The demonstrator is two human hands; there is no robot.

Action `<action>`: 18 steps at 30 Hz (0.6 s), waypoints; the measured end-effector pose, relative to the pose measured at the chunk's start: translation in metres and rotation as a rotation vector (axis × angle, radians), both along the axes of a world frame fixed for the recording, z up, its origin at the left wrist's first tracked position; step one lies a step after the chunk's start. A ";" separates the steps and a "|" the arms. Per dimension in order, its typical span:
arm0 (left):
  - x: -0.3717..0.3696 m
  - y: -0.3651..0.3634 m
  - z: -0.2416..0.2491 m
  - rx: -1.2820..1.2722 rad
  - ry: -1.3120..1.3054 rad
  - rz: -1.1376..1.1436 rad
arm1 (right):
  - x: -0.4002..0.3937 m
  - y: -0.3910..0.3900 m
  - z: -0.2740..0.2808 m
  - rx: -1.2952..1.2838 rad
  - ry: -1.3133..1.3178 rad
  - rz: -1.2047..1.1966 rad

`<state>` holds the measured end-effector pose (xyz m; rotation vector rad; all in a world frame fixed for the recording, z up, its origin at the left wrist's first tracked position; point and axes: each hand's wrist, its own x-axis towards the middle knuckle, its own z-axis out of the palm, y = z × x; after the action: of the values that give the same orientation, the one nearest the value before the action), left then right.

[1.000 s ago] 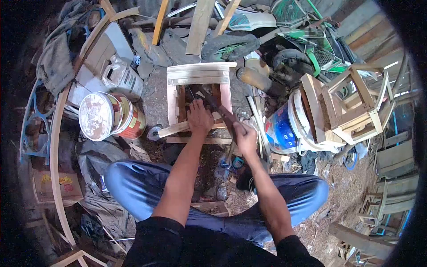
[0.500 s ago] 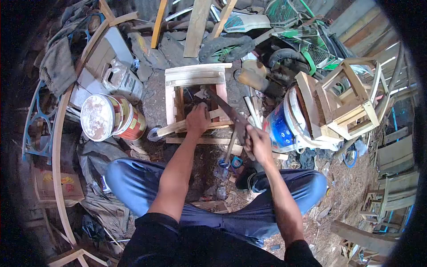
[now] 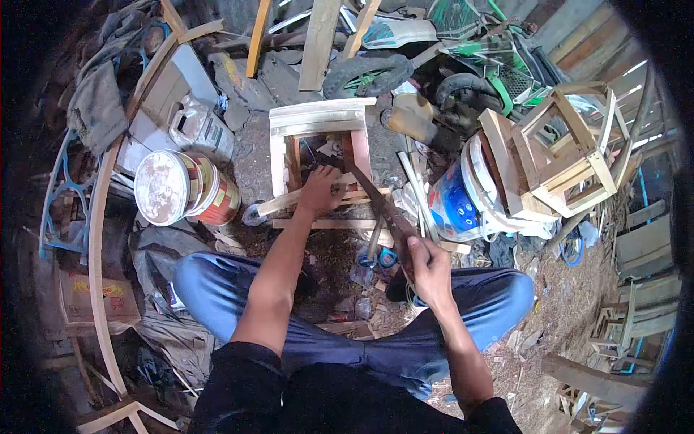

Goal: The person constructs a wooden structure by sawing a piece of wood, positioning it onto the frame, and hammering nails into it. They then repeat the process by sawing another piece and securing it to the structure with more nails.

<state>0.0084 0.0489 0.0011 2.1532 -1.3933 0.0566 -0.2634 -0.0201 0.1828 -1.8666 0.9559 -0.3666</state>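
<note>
My left hand presses down on a pale wooden strip that lies across a square wooden frame on the ground in front of me. My right hand grips the handle of a hand saw. The blade slants up and left from that hand to the strip, just right of my left fingers. My knees in blue trousers spread out below both arms.
Two paint tins lie at the left beside a plastic jug. A blue and white bucket and a wooden crate frame stand at the right. Planks, a green motorbike and scrap lie behind. Wood chips cover the ground.
My right hand has drawn the saw back toward me, down and to the right. My left hand has stayed on the strip.
</note>
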 end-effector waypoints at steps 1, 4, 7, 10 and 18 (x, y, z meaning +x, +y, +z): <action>0.000 0.001 0.001 -0.003 0.001 0.004 | 0.000 0.001 0.001 0.003 0.016 0.006; -0.001 0.004 0.001 -0.075 0.020 -0.016 | -0.002 0.006 -0.003 -0.095 -0.059 0.030; 0.003 -0.004 -0.011 -0.088 -0.016 -0.001 | 0.000 0.009 0.009 -0.090 0.050 0.043; 0.006 -0.008 -0.015 -0.171 -0.021 0.074 | 0.007 0.015 0.015 -0.135 0.040 0.067; 0.002 -0.005 -0.008 -0.148 0.016 0.030 | 0.017 0.022 0.016 -0.127 0.100 0.068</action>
<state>0.0107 0.0439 -0.0071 2.0486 -1.3055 0.1489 -0.2467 0.0017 0.1989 -2.0444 0.9518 -0.3013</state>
